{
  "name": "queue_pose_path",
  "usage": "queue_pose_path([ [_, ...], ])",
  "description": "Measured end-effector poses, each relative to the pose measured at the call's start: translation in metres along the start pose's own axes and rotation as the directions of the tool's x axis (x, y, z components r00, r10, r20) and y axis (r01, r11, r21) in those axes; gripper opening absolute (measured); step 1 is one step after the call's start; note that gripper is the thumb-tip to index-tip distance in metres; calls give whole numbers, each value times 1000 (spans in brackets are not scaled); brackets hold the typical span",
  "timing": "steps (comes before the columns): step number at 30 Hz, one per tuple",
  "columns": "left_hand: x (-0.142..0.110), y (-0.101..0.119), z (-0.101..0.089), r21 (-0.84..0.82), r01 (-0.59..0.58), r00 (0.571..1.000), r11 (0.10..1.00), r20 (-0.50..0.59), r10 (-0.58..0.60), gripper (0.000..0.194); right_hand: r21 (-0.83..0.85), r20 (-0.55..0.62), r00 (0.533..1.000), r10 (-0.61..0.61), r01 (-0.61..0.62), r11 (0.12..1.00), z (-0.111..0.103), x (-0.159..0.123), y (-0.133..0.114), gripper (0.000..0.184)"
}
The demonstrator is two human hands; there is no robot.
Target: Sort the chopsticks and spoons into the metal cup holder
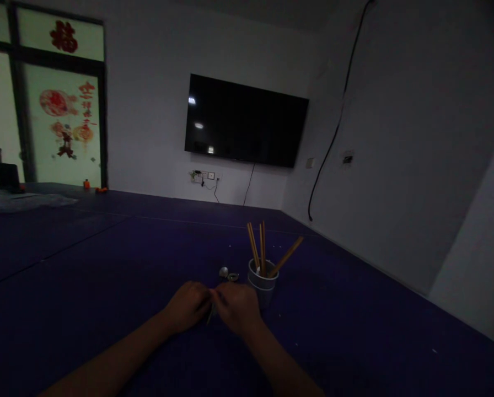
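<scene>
Both of my hands meet low in the middle of the head view, close above the purple table (106, 259). My left hand (189, 304) is curled shut, its fingertips against those of my right hand (237, 306), which is pinched closed too. A thin, pale strip (210, 315) pokes out below the fingers; its kind is hidden by the hands and the dim light. Just beyond my fingers lies a small, round, shiny metal piece (224, 272), beside a ring-like metal piece (233, 277). To the right of my right hand stands a grey cup (263, 286) holding several wooden chopsticks (286, 257).
Clear plastic sheeting (27, 201) and a dark box (7, 177) lie at the far left. Small orange objects (101, 189) sit by the glass door (65, 121). A television (247, 121) hangs on the back wall, and a black cable (338, 127) runs down the right wall.
</scene>
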State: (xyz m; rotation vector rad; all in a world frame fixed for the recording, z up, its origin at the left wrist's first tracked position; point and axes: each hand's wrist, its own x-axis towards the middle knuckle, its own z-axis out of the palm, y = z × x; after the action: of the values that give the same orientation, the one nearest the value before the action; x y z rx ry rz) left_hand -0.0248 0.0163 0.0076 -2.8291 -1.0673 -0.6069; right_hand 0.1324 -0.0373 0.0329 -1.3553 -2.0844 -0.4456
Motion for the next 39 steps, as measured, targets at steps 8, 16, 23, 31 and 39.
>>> queue_pose_path([
  [8, -1, -3, 5, 13, 4, 1000, 1000, -7, -4, 22, 15, 247, 966, 71, -78, 997, 7, 1, -4, 28],
  [16, -1, -3, 5, 29, -18, 999, 999, -35, 19, 21, 22, 277, 955, 105, -116, 993, 9, 1, -5, 28],
  [23, -1, 0, 2, 34, -6, 1000, 999, -23, 7, 20, 42, 256, 963, 87, -101, 994, 11, -1, -3, 27],
  [31, 1, 0, 2, 54, -12, 999, 998, -40, 14, 23, -57, 258, 928, 268, -262, 963, 8, 1, -3, 26],
  [39, -1, 5, -5, 62, -22, 997, 998, -73, 27, 29, -130, 266, 881, 392, -370, 920, 11, 0, 4, 26],
])
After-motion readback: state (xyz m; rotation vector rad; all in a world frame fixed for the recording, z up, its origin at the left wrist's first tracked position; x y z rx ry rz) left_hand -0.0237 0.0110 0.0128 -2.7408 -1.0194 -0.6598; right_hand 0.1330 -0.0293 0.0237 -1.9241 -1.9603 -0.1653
